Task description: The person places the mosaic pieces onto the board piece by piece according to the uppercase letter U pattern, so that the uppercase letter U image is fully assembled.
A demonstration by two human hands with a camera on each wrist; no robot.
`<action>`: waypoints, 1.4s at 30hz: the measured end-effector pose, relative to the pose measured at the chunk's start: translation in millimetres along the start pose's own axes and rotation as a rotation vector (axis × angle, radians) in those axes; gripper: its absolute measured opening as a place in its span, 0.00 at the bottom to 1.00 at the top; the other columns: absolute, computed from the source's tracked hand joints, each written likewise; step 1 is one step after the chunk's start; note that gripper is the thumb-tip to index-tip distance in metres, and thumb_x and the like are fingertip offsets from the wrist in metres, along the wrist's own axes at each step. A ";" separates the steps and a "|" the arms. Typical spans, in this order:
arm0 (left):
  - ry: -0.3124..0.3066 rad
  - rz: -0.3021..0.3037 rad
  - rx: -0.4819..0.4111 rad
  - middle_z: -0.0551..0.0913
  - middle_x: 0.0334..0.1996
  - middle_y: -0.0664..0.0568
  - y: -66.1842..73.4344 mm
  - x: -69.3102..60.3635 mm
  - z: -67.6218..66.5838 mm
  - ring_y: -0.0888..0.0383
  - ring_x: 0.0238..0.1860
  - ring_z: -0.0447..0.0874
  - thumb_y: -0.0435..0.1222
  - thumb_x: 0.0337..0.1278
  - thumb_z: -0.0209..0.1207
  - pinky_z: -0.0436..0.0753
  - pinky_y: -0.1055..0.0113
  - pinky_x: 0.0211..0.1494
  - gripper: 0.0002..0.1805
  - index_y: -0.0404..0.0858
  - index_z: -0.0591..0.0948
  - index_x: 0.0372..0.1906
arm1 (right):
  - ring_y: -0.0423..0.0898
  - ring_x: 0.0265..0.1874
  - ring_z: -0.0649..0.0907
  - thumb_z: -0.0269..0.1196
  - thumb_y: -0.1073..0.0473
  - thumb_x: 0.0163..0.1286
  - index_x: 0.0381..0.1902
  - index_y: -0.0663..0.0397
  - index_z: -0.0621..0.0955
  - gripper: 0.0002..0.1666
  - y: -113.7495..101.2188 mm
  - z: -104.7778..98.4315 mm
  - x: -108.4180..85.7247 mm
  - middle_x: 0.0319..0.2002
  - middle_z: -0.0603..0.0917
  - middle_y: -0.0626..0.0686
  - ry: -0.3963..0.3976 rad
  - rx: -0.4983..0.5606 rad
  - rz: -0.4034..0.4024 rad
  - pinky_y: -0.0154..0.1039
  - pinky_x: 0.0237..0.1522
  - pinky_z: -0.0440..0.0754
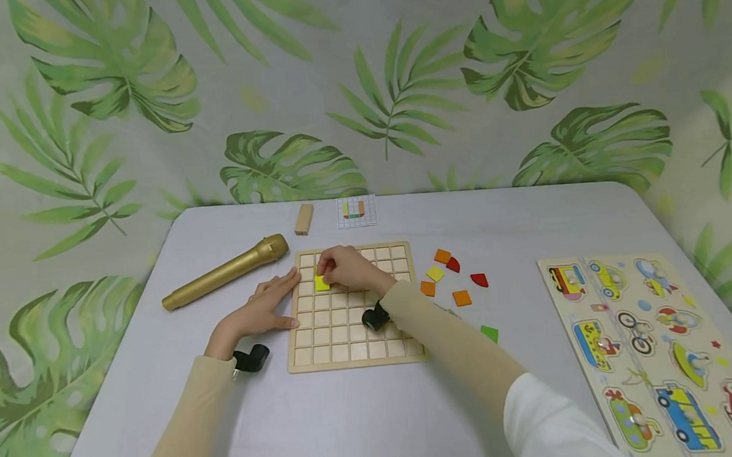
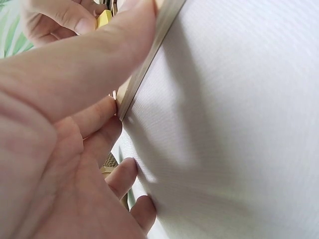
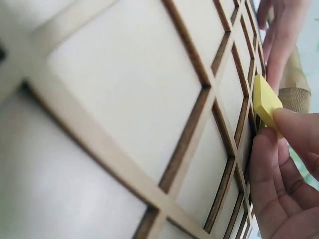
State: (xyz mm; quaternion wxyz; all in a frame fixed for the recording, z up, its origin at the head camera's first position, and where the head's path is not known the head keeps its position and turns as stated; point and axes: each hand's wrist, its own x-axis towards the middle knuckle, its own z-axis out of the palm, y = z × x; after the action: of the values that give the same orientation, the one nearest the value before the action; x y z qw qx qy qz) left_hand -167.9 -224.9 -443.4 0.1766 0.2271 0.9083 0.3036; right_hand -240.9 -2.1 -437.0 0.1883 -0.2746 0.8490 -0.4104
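A wooden grid board (image 1: 349, 362) lies on the white table. Over its upper left squares, my right hand (image 1: 351, 268) pinches a yellow square tile (image 3: 266, 102) between thumb and fingertips. The tile is tilted against the grid in the right wrist view. Yellow (image 1: 322, 283) also shows just below these fingers in the head view; whether it is the same tile I cannot tell. My left hand (image 1: 260, 308) rests at the board's left edge, its fingers extended. In the left wrist view its thumb and some fingertips touch the wooden rim (image 2: 144, 69).
Right of the board lie loose orange tiles (image 1: 462, 298), a yellow tile (image 1: 434, 274), red quarter-rounds (image 1: 479, 279) and a green tile (image 1: 489, 333). A gold microphone (image 1: 227, 272), wooden block (image 1: 304, 220) and pattern card (image 1: 356, 211) sit farther back. A vehicle puzzle board (image 1: 653, 358) occupies the right.
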 end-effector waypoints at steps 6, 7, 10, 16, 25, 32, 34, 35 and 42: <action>0.004 -0.004 -0.016 0.44 0.75 0.39 -0.3 0.2 -0.1 0.31 0.71 0.37 0.43 0.54 0.66 0.43 0.30 0.62 0.49 0.31 0.51 0.74 | 0.40 0.22 0.72 0.58 0.73 0.61 0.32 0.58 0.81 0.08 -4.0 6.4 -0.4 0.23 0.77 0.48 -0.003 -0.240 -0.098 0.30 0.28 0.69; 0.005 -0.005 -0.018 0.44 0.75 0.39 -0.2 0.3 -0.1 0.31 0.71 0.37 0.43 0.54 0.66 0.43 0.30 0.62 0.49 0.31 0.51 0.74 | 0.40 0.22 0.71 0.58 0.74 0.61 0.31 0.59 0.81 0.08 -4.3 7.1 -0.7 0.24 0.77 0.48 -0.005 -0.265 -0.112 0.30 0.27 0.68; 0.006 -0.007 -0.020 0.44 0.75 0.39 -0.2 0.2 0.1 0.32 0.71 0.37 0.43 0.54 0.66 0.43 0.29 0.62 0.49 0.31 0.51 0.74 | 0.41 0.23 0.72 0.58 0.74 0.60 0.32 0.59 0.81 0.09 -4.2 7.8 -1.6 0.25 0.78 0.49 0.005 -0.270 -0.115 0.31 0.28 0.69; 0.003 -0.007 -0.009 0.44 0.75 0.39 -1.5 1.2 1.6 0.32 0.71 0.37 0.43 0.54 0.66 0.44 0.29 0.62 0.49 0.32 0.51 0.74 | 0.42 0.28 0.76 0.62 0.70 0.63 0.35 0.59 0.82 0.04 3.9 -1.3 -9.6 0.29 0.80 0.49 0.030 -0.070 -0.063 0.31 0.32 0.74; 0.012 -0.002 -0.013 0.45 0.74 0.38 -0.2 1.1 0.8 0.32 0.71 0.38 0.42 0.54 0.66 0.44 0.30 0.62 0.49 0.30 0.51 0.74 | 0.50 0.32 0.80 0.62 0.66 0.66 0.42 0.67 0.81 0.09 26.3 -42.4 -33.7 0.34 0.82 0.53 0.031 0.201 -0.035 0.40 0.37 0.78; 0.005 -0.008 -0.009 0.44 0.75 0.38 0.2 0.6 0.7 0.32 0.71 0.37 0.42 0.54 0.66 0.43 0.29 0.61 0.49 0.30 0.51 0.74 | 0.61 0.36 0.78 0.60 0.66 0.68 0.45 0.72 0.79 0.12 54.5 -75.5 -60.0 0.36 0.81 0.60 0.082 0.316 0.000 0.47 0.43 0.78; 0.005 -0.010 -0.008 0.44 0.75 0.39 0.4 0.6 0.8 0.32 0.71 0.37 0.41 0.54 0.66 0.44 0.29 0.62 0.49 0.31 0.51 0.74 | 0.62 0.35 0.78 0.60 0.66 0.69 0.45 0.72 0.78 0.12 63.1 -84.6 -68.1 0.37 0.81 0.64 0.094 0.324 0.018 0.48 0.41 0.77; 0.005 -0.012 -0.009 0.44 0.75 0.39 0.4 0.6 0.8 0.32 0.71 0.37 0.41 0.54 0.66 0.43 0.29 0.62 0.49 0.31 0.51 0.74 | 0.62 0.35 0.78 0.60 0.66 0.69 0.45 0.72 0.78 0.12 66.9 -88.6 -72.0 0.38 0.81 0.65 0.101 0.333 0.033 0.48 0.41 0.77; 0.006 -0.020 -0.006 0.45 0.75 0.39 -0.1 0.9 1.5 0.33 0.71 0.38 0.41 0.54 0.66 0.44 0.31 0.63 0.49 0.32 0.51 0.74 | 0.53 0.31 0.78 0.62 0.59 0.68 0.45 0.66 0.80 0.14 94.5 -109.4 -96.0 0.36 0.81 0.61 0.150 0.295 0.124 0.38 0.33 0.76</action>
State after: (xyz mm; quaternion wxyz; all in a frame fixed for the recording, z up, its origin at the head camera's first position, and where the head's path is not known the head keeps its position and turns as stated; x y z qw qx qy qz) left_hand -167.9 -223.8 -444.7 0.1776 0.2164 0.9102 0.3051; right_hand -255.3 170.8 -438.7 0.1876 -0.1594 0.8065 -0.5375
